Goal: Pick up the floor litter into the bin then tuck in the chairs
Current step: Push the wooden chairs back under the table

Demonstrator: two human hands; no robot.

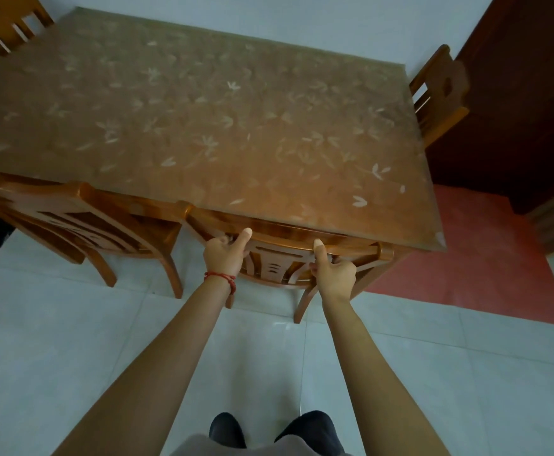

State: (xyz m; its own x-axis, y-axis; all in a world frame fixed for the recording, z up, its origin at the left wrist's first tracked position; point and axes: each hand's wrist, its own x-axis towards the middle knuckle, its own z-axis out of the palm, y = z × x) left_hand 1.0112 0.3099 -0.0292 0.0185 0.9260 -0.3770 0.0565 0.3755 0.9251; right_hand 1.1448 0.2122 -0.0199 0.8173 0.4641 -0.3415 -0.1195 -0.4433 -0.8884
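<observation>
At the table's (203, 126) near edge, both hands (224, 255) (334, 274) grip the chair's (278, 261) backrest, facing the table.

A leaf-patterned worktop (203, 126) stands against a pale wall (301, 21) on light floor tiles (71, 357); a red mat (466, 258) lies beside a dark wooden door (515, 93).

The chair (278, 255) I hold is varnished wood, glossy and smooth along its top rail; the chair to its left (81, 222) has the same shiny finish. The table (203, 126) wears a clear, smooth plastic-looking cover printed with pale leaves. The floor (71, 340) is pale, faintly glossy tile. The mat (466, 258) on the right looks matt red.
</observation>
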